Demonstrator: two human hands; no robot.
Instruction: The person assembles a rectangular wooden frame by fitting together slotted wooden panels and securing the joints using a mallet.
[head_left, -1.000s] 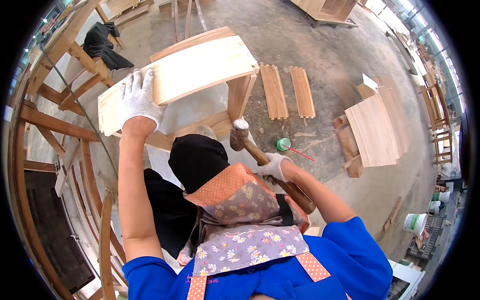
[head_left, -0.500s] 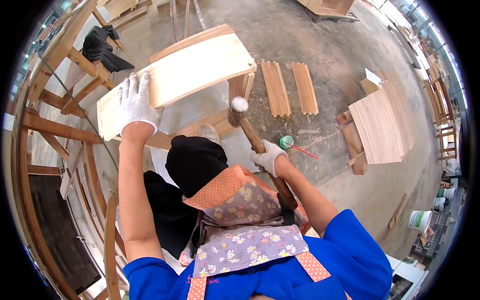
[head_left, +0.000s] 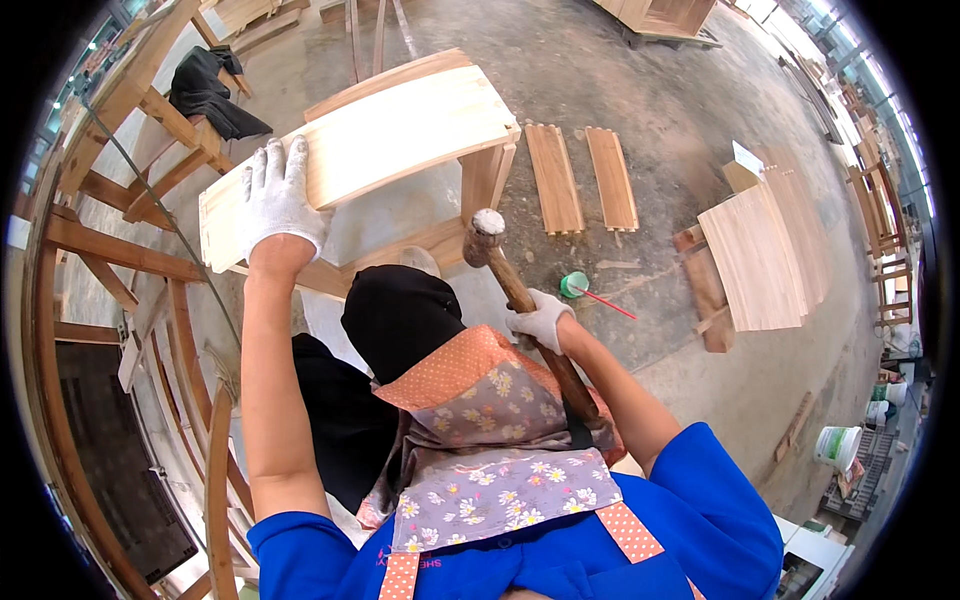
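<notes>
A pale wooden drawer box (head_left: 400, 135) stands on its side before me, its bright top panel tilted up toward the right. My left hand (head_left: 280, 200), in a whitish work glove, lies flat on the left part of that panel with the fingers spread. My right hand (head_left: 541, 321), gloved too, is wrapped round the wooden handle of a hammer (head_left: 515, 290). The hammer's worn head points up, near the box's right end panel (head_left: 484, 180) and apart from it. Its handle runs down toward my apron.
Two loose wooden boards (head_left: 555, 180) lie on the concrete floor to the right. Near them sits a green glue cup (head_left: 574, 285) with a red stick. Farther right is a stack of pale panels (head_left: 755, 255) on wooden blocks. A wooden rack (head_left: 125, 250) stands close on my left.
The hammer head has shifted slightly right and down, with my right hand still round the handle. In the picture, the box and my left hand sit slightly farther right.
</notes>
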